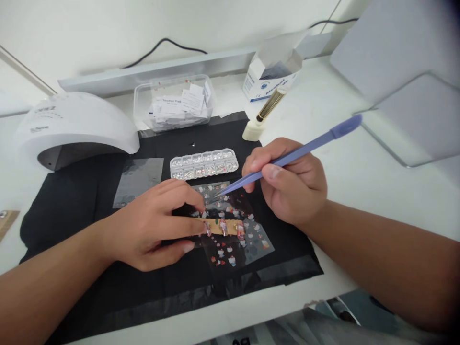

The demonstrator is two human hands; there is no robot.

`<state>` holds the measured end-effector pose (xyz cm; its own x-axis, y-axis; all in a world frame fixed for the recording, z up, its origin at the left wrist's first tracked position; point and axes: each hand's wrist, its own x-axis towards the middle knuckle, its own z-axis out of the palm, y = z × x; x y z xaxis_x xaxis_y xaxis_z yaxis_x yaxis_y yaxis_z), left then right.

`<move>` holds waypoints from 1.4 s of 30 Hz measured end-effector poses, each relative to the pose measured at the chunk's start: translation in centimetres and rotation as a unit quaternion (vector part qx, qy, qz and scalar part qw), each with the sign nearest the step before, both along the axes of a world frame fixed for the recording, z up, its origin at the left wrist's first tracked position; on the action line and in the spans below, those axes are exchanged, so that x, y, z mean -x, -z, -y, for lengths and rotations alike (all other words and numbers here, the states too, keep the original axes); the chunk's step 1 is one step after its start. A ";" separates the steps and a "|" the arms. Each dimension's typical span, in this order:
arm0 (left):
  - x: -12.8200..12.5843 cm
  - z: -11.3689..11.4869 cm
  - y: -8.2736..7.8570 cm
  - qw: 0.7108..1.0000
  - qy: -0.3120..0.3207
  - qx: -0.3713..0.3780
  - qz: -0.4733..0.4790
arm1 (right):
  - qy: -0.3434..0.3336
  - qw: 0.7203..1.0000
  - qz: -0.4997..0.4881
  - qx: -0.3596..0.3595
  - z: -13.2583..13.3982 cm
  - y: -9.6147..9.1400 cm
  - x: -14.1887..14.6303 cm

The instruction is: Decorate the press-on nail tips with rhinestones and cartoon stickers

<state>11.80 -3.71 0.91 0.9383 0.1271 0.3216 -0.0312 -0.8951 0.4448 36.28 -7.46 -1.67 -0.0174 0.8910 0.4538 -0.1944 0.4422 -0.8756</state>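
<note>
My right hand (293, 184) grips blue tweezers (298, 157) like a pen. Their metal tips point down over a clear sticker sheet (264, 247) printed with small white-and-red cartoon cat figures. On that sheet lies a tan strip (232, 227) bearing several decorated false nails, one a patterned nail (223, 227). My left hand (154, 225) has its fingers apart, with the index finger resting at the strip's left end and the thumb off to the near side. Behind the sheet sits a clear compartment case (204, 164) of small shiny stones.
A white nail lamp (79, 127) stands at left, near a clear sheet (138, 179). Farther back are a plastic tub (143, 108) of alcohol pads, an alcohol pad box (268, 79) and a gold-capped bottle (253, 129). A black mat (118, 292) covers the white table.
</note>
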 end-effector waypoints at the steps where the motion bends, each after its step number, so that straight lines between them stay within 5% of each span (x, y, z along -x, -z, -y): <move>1: 0.0 0.0 0.0 1.000 0.000 0.002 0.000 | 0.001 1.000 -0.001 -0.001 0.0 0.0 0.0; 42: 0.1 0.0 -0.1 1.000 -0.001 0.017 -0.002 | 0.005 1.000 0.009 0.006 0.0 0.1 0.0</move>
<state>11.75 -3.73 0.99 0.9394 0.1406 0.3126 -0.0264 -0.8797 0.4748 36.27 -7.47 -1.72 -0.0169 0.8964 0.4428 -0.1734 0.4336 -0.8843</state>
